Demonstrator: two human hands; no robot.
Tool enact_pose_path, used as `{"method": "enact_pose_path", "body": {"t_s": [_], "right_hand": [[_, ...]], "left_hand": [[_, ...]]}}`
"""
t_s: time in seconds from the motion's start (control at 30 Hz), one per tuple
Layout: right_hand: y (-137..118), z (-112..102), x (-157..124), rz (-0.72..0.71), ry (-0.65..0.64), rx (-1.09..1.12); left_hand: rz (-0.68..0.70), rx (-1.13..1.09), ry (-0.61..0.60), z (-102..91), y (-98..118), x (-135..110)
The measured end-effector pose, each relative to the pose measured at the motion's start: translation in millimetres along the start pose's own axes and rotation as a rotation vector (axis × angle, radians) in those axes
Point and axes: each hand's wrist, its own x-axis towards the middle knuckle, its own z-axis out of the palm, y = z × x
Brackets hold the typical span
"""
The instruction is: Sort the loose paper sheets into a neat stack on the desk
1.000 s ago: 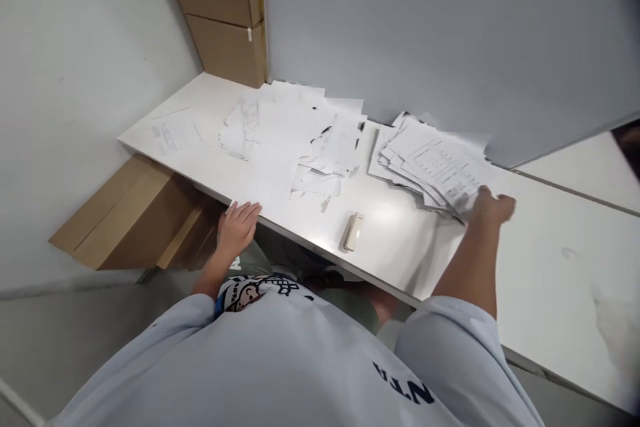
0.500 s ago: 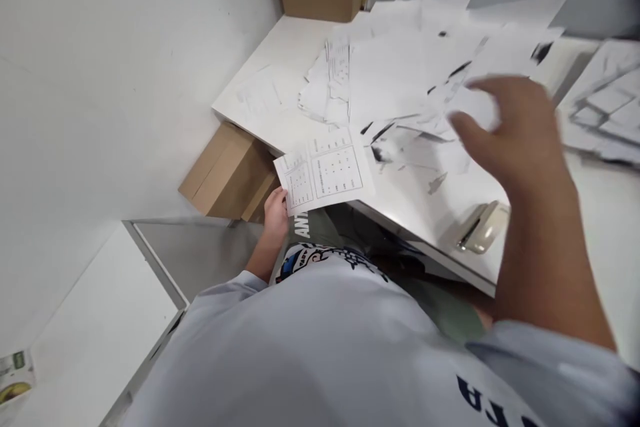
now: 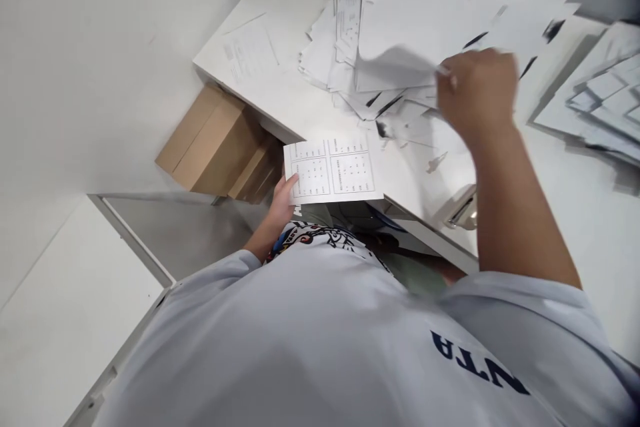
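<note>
My left hand is at the desk's front edge, shut on a printed sheet with grid tables, its thumb over the lower left corner. My right hand is raised over a loose heap of white papers, pinching the edge of a white sheet. Further right lies a stack of printed forms. Below my right wrist, a beige stapler is partly hidden by my forearm.
The white desk runs along a white wall. Flattened cardboard boxes lean below its end. A white panel and grey floor lie to the lower left. My light sleeves fill the bottom.
My right hand has closed on a white sheet and lifted its edge from the heap. The left hand keeps its printed sheet, and the view has shifted slightly, with the desk lower and further left.
</note>
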Motion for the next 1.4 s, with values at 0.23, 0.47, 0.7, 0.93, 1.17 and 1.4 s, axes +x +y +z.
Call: {"method": "enact_pose_path", "body": {"t_s": [0.23, 0.47, 0.7, 0.93, 1.17, 1.4], "right_hand": [[-28.0, -10.6, -89.0, 0.484, 0.014, 0.936], [-52.8, 54.6, -104.5, 0.479, -0.262, 0.635], [-62.9, 69.8, -115.0, 0.347, -0.226, 0.310], [-71.1, 72.6, -126.1, 0.299, -0.175, 0.368], [-57.9, 86.0, -131.9, 0.451, 0.147, 0.762], [-48.4, 81.8, -125.5, 0.522, 0.429, 1.038]], "left_hand": [[-0.013, 0.026, -0.082, 3.2, -8.7, 12.1], [0.051, -0.006, -0.164, 16.0, -5.8, 10.7], [0.267, 0.122, -0.204, 10.4, 15.7, 14.1], [0.319, 0.338, -0.230, 19.8, 37.2, 20.7], [0.343, 0.392, -0.391, 39.4, 60.7, 24.7], [0.529, 0.303, -0.561, 80.5, 68.7, 63.1]]}}
